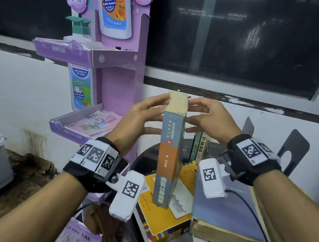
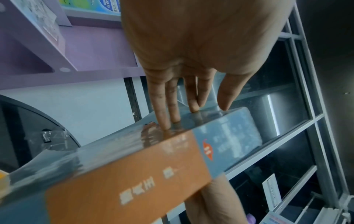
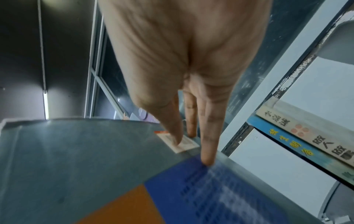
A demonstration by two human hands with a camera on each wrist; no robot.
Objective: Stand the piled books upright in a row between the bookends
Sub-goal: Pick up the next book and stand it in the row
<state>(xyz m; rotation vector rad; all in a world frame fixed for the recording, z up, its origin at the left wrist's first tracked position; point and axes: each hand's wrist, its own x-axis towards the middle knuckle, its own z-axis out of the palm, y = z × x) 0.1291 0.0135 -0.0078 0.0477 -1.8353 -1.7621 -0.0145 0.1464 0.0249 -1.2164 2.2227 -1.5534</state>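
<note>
Grey and orange in its bands, a thick book (image 1: 169,156) is held upright, spine toward the head camera, between the two hands, its lower end just above the yellow book (image 1: 160,217) that lies flat on the pile; whether it touches that cover cannot be told; the left hand (image 1: 144,116) is laid against the left cover with straight fingers (image 2: 162,112) pressed flat on it, so its grip is spread, not curled; the right hand (image 1: 210,119) is set against the right cover near the top, its fingers (image 3: 207,136) likewise straight and pressing, and only the fingertips are seen to touch in the right wrist view; a blue-grey book (image 1: 229,214) is stacked flat just beside the yellow one on the dark round worktop (image 1: 145,161); behind the held book, two books (image 1: 200,147) are already stood upright beside a dark metal bookend (image 1: 296,149); a purple display stand (image 1: 118,83) is seen to the left against the wall.
</note>
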